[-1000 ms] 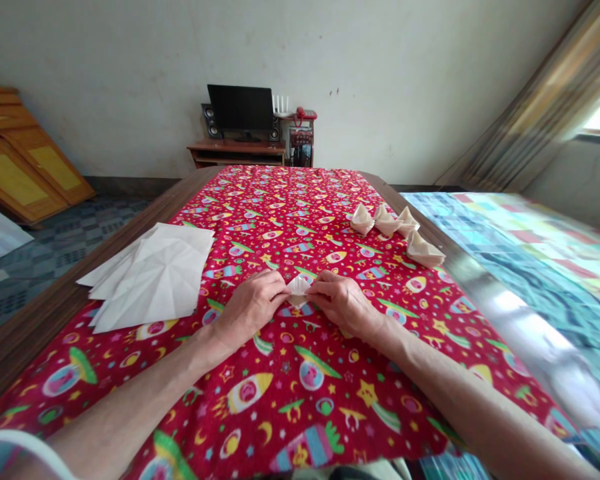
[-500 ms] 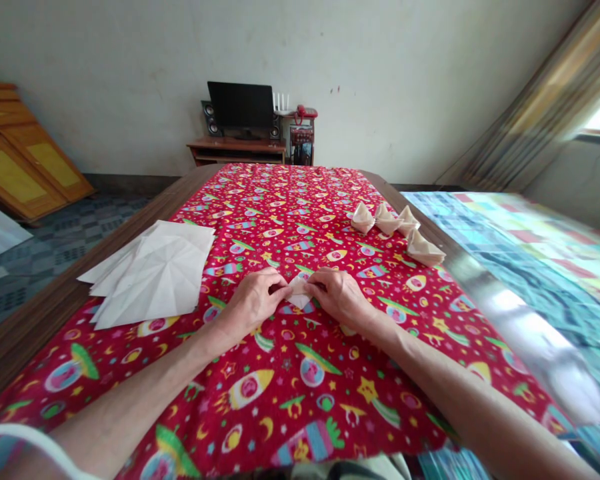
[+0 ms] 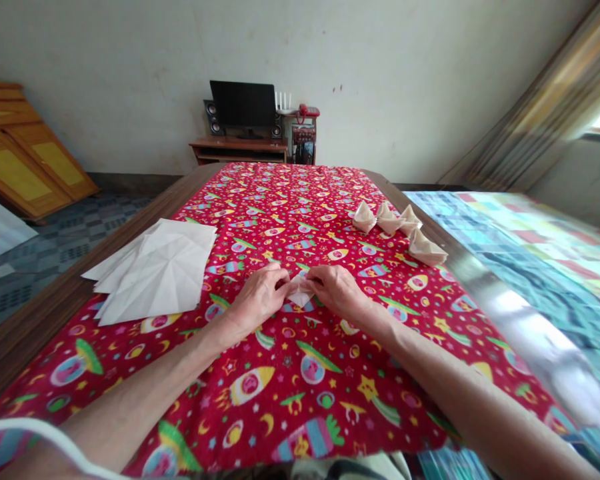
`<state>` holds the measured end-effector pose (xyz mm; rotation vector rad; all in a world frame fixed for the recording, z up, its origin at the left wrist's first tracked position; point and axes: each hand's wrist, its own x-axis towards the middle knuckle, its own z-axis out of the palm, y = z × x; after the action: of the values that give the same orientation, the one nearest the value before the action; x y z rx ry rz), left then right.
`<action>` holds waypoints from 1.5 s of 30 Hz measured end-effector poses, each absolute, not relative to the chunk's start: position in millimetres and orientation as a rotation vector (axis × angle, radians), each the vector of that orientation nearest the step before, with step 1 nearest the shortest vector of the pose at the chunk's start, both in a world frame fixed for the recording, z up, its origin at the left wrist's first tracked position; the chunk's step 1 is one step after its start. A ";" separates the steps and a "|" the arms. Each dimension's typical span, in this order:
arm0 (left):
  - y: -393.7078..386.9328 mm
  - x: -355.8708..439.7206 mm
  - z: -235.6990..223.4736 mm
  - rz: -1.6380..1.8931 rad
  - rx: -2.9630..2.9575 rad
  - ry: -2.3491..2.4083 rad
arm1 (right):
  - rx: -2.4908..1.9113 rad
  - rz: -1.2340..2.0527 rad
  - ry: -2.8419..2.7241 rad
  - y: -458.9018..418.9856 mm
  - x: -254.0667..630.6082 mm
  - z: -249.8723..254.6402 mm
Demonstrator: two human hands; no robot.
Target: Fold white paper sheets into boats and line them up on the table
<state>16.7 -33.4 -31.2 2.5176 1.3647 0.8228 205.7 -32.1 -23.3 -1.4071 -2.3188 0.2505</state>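
A small folded piece of white paper (image 3: 301, 295) lies on the red patterned cloth (image 3: 300, 367) between my hands. My left hand (image 3: 263, 291) pinches its left side, fingers closed. On the opposite side, my right hand (image 3: 341, 290) grips the paper between thumb and fingers. My fingertips partly cover the paper's upper edge. To the left is a stack of creased white paper sheets (image 3: 163, 270), fanned out unevenly. Several folded paper shapes (image 3: 426, 249) with pointed ends stand at the cloth's right side.
The cloth covers a brown wooden table (image 3: 145, 230). A bed with a patterned cover (image 3: 510, 260) adjoins the right side. Against the wall stands a desk with a monitor (image 3: 243, 105) and a red telephone (image 3: 309, 111). A white cable (image 3: 45, 430) crosses the lower left corner.
The upper part of the small paper has been folded down under my fingers, and my fingertips have shifted slightly with it. Both hands still hold it.
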 end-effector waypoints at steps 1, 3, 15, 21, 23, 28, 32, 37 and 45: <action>-32.4 15.4 -31.4 0.813 2.518 1.355 | -1.381 0.263 -2.323 -31.7 206.4 -23.6; -30.8 13.0 -31.6 0.782 2.502 1.354 | -1.351 0.304 -2.316 -30.9 207.5 -24.1; -19.9 2.4 -46.8 0.848 2.531 1.311 | -1.472 0.296 -2.362 -28.1 204.6 -19.6; -26.3 2.2 -42.2 0.815 2.545 1.308 | -1.421 0.362 -2.392 -26.3 209.3 -19.3; -28.1 1.5 -41.5 0.828 2.555 1.295 | -1.411 0.365 -2.388 -26.3 210.5 -19.2; -28.9 -2.7 -44.1 0.837 2.541 1.308 | -1.413 0.346 -2.392 -30.4 212.7 -19.0; -27.1 -4.3 -41.5 0.886 2.477 1.301 | -1.399 0.265 -2.331 -37.0 214.3 -23.6; -27.0 0.3 -30.9 0.843 2.429 1.299 | -1.255 0.290 -2.256 -40.8 214.0 -33.1; -23.6 5.1 -28.1 0.793 2.357 1.287 | -1.064 0.402 -2.263 -44.8 212.3 -31.3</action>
<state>5.1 -23.6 -28.1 2.3571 1.2865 0.7928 212.3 -44.8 -31.3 -1.0638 -2.2634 0.4019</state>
